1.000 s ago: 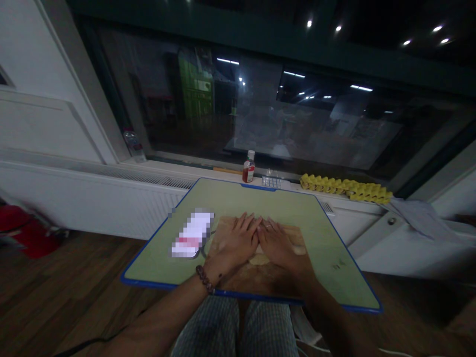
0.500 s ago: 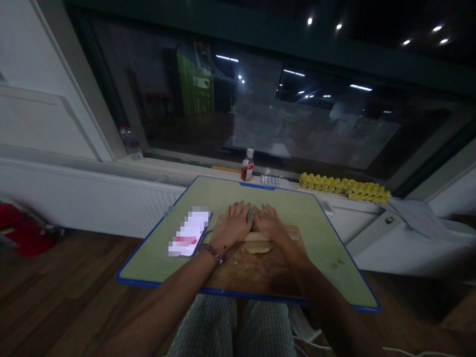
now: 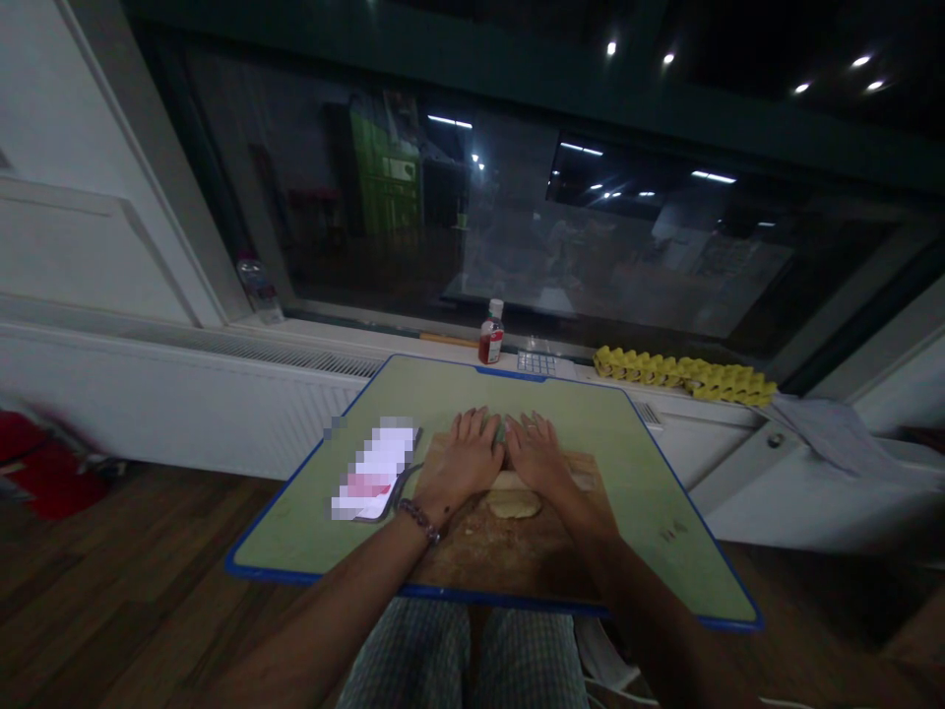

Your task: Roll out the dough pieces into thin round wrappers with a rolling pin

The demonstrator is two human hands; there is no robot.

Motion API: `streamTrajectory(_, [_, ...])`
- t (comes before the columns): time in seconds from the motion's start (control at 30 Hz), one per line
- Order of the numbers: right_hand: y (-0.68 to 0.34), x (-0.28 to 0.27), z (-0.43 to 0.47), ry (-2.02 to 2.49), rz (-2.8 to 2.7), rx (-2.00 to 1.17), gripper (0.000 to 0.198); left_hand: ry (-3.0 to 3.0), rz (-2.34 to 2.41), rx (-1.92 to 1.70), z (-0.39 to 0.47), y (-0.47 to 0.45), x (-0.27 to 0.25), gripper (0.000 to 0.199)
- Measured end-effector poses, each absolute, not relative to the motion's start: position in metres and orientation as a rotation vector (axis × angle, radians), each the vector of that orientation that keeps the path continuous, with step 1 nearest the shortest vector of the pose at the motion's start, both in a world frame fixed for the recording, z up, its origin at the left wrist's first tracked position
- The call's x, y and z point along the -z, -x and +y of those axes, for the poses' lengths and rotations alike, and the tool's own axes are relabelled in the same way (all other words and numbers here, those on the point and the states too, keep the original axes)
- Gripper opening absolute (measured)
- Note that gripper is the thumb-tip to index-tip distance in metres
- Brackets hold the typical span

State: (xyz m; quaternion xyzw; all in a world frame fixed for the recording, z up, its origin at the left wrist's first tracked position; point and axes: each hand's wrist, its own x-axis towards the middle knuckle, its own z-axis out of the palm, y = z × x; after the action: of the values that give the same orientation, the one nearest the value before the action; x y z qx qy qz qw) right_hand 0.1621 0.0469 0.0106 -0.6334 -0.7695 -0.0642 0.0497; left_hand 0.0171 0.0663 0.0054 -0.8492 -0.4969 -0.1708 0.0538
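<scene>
My left hand [image 3: 469, 455] lies palm down with its fingers stretched out and pointing away from me. Beside it, my right hand [image 3: 533, 453] is also flat, with straight fingers. Both rest on a pale rolling pin [image 3: 509, 481], which shows between and just below them; much of it is hidden under the palms. A flattened piece of dough [image 3: 515, 505] shows on the near side of the pin. Underneath is a brown wooden board [image 3: 509, 556] with light flour-like smears on it.
The board lies on a pale green table [image 3: 650, 502] with a blue rim. Left of my hands is a phone [image 3: 376, 468] with a lit, blurred screen. A red-filled bottle [image 3: 491, 335] and yellow egg cartons [image 3: 679, 376] stand along the windowsill.
The whole view has shifted slightly. Both hands stay flat on the rolling pin, and a little more of the dough shows on its near side.
</scene>
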Motion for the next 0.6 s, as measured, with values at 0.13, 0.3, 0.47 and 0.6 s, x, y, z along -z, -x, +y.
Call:
streamTrajectory(0.13, [-0.162, -0.007, 0.026, 1.867, -2.341, 0.255, 0.046, 2.617, -1.385, 0.555, 0.044, -0.015, -0.007, 0.042])
streamTrajectory(0.3, [-0.161, -0.009, 0.021, 1.858, -2.356, 0.215, 0.047, 2.628, -1.395, 0.574, 0.040, -0.017, -0.005, 0.044])
streamTrajectory(0.47, [-0.162, -0.007, 0.038, 1.801, -2.308, 0.239, 0.046, 2.537, -1.549, 0.599, 0.056, -0.018, -0.005, 0.048])
streamTrajectory(0.6, [-0.161, 0.001, 0.053, 1.840, -2.170, 0.210, 0.047, 2.528, -1.587, 0.579, 0.064, -0.017, -0.009, 0.048])
